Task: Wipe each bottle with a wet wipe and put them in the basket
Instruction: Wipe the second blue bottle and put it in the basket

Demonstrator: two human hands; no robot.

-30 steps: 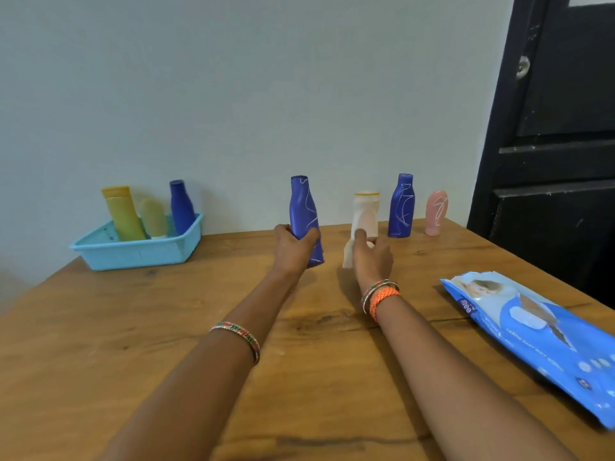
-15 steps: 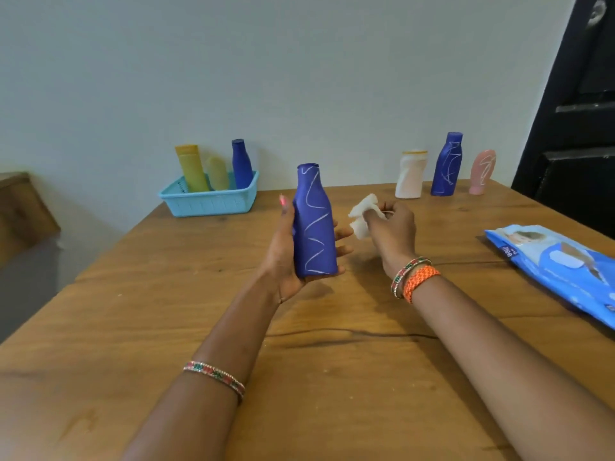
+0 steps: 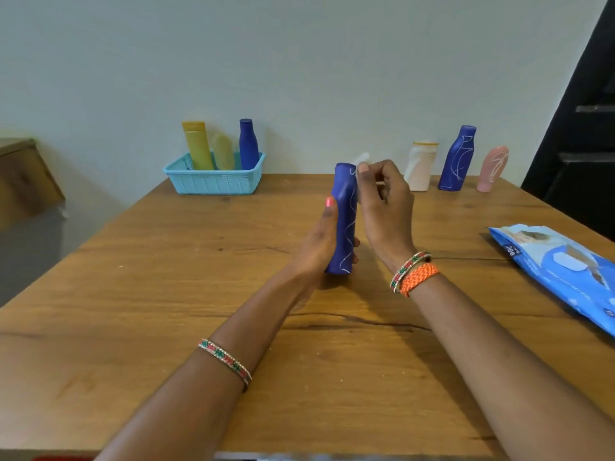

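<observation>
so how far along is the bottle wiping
Done: three bottles stand in the basket. In hand: the left hand grips a blue bottle while the right hand holds a wipe at its top. Left: white bottle, scribbled blue bottle and pink bottle by the wall.

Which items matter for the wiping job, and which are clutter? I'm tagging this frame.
Job: blue bottle in left hand; wet wipe in right hand; basket; white bottle, second blue bottle, pink bottle.
Other: wipes pack, door.
</observation>
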